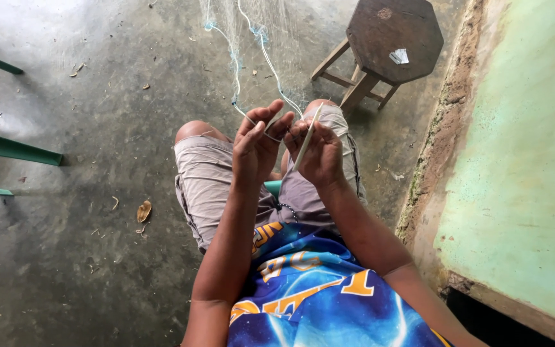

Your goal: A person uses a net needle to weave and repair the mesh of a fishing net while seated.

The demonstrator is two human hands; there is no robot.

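While both hands meet above the knees, the work reads as follows.

Net: a fine, pale, near-transparent fishing net (252, 38) with light blue-white edge cords hangs from beyond the top of the view down to the hands, stretched over the concrete floor (97, 128).
Left hand: the left hand (255, 151) has its grip closed in a pinch on a net cord, fingertips raised.
Right hand: the right hand (321, 157) has its grip closed round a slim, pale, flat netting needle (306, 138) that points up towards the net.
Step in hand: probably knotting or mending a mesh; the twine itself is too fine to follow.
Next move calls for: a taut cord and a steady needle tip through a small loop.
Around: a dark octagonal wooden stool (393, 38) stands just beyond the right knee, near a green-painted wall (521, 180); green bars (11, 149) lie at the left edge; dry leaf scraps (143, 211) dot the floor.
In the way: loose net draped close to the stool's legs could snag.
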